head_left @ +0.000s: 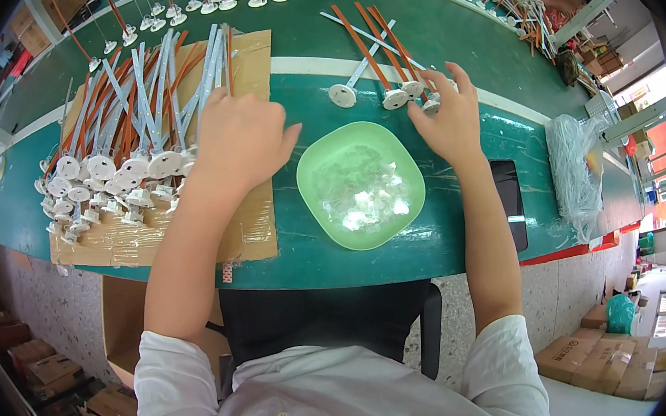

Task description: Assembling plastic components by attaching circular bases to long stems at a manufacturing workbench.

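left hand (239,137) on cardboard edge (263,231), right hand (446,117) beside green bowl (327,232).

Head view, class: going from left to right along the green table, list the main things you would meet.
Pile of white-capped strips on cardboard sheet → left hand → green bowl of small clear parts → right hand on a few strips → black tablet → clear plastic bag.

Both forearms reach forward; left hand (240,141) lies palm-down, right hand (446,113) spreads its fingers.
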A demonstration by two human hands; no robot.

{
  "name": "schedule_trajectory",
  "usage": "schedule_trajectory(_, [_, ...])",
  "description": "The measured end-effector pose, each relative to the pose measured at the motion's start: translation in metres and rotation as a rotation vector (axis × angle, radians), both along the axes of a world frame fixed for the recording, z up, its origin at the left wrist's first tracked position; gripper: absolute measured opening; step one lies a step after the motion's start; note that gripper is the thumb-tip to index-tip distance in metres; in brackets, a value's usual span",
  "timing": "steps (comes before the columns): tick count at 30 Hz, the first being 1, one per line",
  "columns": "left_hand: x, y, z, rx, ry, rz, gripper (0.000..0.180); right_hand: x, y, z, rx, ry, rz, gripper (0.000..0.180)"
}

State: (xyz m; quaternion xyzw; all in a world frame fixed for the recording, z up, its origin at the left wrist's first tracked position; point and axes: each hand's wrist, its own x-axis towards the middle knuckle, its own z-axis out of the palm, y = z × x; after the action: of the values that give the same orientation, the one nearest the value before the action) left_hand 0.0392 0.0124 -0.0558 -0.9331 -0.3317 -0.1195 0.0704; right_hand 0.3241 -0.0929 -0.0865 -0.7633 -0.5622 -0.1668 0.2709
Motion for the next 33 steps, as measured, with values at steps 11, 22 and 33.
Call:
schedule_trajectory(11, [0.007,-0.006,-0.005,0.016,-0.084,-0.023,0.03,-0.013,0.012,-0.005,-0.071,-0.367,0.205,0.036])
schedule_trajectory(22, [0.019,-0.02,-0.004,-0.132,-0.635,-0.403,0.053,-0.063,-0.014,0.021,0.259,0.716,0.581,0.016])
schedule_trajectory(33, [0.022,-0.026,-0.014,-0.377,-0.543,-0.586,0.065,-0.087,-0.013,0.017,0.389,0.202,0.777,0.021])
